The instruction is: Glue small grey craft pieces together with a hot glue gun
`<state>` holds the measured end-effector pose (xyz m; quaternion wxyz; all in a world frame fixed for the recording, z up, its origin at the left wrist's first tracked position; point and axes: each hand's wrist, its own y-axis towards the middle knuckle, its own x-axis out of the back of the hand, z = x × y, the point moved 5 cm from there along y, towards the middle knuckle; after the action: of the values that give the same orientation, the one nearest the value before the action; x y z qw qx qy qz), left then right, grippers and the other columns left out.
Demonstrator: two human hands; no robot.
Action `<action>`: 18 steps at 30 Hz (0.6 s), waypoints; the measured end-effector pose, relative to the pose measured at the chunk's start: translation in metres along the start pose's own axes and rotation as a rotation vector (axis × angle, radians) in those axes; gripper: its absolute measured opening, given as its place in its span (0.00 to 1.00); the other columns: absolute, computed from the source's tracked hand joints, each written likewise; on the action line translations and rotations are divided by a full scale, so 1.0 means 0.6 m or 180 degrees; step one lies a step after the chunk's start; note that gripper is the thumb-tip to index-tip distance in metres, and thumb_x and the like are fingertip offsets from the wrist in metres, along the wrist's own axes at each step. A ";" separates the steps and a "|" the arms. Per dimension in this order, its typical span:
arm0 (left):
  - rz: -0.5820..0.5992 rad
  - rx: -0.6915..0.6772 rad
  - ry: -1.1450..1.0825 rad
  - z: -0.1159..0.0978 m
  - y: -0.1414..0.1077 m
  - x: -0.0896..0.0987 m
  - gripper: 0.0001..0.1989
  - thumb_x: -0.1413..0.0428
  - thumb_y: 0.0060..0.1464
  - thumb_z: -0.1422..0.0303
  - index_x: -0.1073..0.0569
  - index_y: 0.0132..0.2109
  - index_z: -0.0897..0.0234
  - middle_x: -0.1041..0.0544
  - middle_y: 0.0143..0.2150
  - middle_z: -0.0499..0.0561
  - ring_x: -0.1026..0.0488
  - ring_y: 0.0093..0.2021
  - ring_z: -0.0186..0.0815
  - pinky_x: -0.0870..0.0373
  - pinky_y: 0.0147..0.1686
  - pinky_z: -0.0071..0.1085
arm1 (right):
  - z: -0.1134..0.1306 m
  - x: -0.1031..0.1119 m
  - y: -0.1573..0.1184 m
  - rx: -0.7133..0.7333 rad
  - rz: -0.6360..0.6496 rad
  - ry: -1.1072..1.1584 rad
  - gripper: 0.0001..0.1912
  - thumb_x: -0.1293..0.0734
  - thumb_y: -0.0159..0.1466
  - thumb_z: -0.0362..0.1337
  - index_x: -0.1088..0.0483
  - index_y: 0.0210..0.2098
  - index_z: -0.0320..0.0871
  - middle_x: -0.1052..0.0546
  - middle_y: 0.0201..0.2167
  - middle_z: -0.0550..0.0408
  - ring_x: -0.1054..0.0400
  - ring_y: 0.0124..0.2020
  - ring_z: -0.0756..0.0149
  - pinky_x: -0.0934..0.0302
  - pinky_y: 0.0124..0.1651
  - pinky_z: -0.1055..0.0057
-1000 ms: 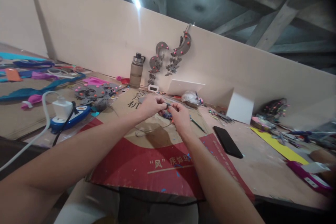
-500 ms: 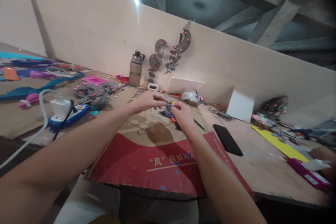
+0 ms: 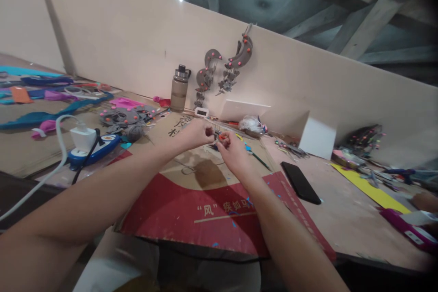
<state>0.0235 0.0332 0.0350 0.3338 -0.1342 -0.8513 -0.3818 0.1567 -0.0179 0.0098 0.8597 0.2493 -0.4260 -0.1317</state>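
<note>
My left hand (image 3: 198,133) and my right hand (image 3: 233,151) meet over a cardboard sheet (image 3: 171,164) with a red printed front. The left thumb and fingers are pinched together beside the right fingertips. Between the two hands is something small and greyish, too tiny to name. A bit of orange (image 3: 223,137) shows at my right fingertips; whether it is held or lies behind them I cannot tell. Small coloured scraps lie partly hidden beneath the hands. A dark green stick (image 3: 260,161) rests on the cardboard, right of my right hand.
A black phone (image 3: 300,182) lies to the right, past it a yellow sheet (image 3: 371,187) and another person's hand (image 3: 424,201). At left are a blue power strip (image 3: 92,153) and grey felt pieces (image 3: 123,116). A bottle (image 3: 179,89) stands by the wall; grey decorations (image 3: 241,52) hang there.
My left fingers, stretched toward the right hand before, are now curled into a pinch. An orange bit now shows by my right fingertips. The view has shifted slightly.
</note>
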 end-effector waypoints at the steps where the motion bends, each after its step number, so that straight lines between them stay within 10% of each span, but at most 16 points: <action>1: -0.0134 0.0107 -0.0032 0.006 0.001 0.008 0.03 0.44 0.40 0.73 0.26 0.22 0.64 0.29 0.20 0.47 0.38 0.22 0.30 0.48 0.25 0.27 | 0.003 0.001 -0.001 0.0050 0.0010 0.0053 0.14 0.38 0.59 0.39 0.31 0.42 0.40 0.28 0.27 0.55 0.36 0.30 0.66 0.44 0.36 0.69; 8: -0.1160 0.1101 -0.0724 0.124 0.004 0.059 0.04 0.44 0.40 0.70 0.25 0.25 0.66 0.31 0.18 0.46 0.39 0.20 0.29 0.49 0.22 0.26 | 0.042 0.017 -0.020 0.0453 0.0113 0.0652 0.11 0.41 0.63 0.37 0.28 0.37 0.42 0.24 0.35 0.53 0.32 0.39 0.66 0.42 0.44 0.69; 14: -0.1817 0.1622 -0.2229 0.201 0.002 0.071 0.06 0.43 0.39 0.69 0.29 0.26 0.68 0.31 0.20 0.46 0.39 0.19 0.25 0.52 0.18 0.22 | 0.105 0.017 -0.051 0.1437 0.1248 0.0947 0.12 0.40 0.64 0.41 0.25 0.32 0.45 0.24 0.35 0.56 0.32 0.40 0.69 0.42 0.47 0.71; 18: -0.1738 0.1471 -0.2626 0.191 0.007 0.064 0.07 0.42 0.39 0.69 0.31 0.27 0.68 0.35 0.18 0.44 0.42 0.18 0.24 0.54 0.17 0.21 | 0.040 0.041 -0.016 0.0423 0.0450 0.0511 0.20 0.44 0.66 0.46 0.27 0.30 0.44 0.25 0.28 0.55 0.32 0.33 0.67 0.42 0.37 0.71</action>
<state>-0.0564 0.1201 0.0073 -0.1184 0.0299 -0.9773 -0.1732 0.1523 -0.0443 0.0329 0.8797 0.2848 -0.3801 -0.0218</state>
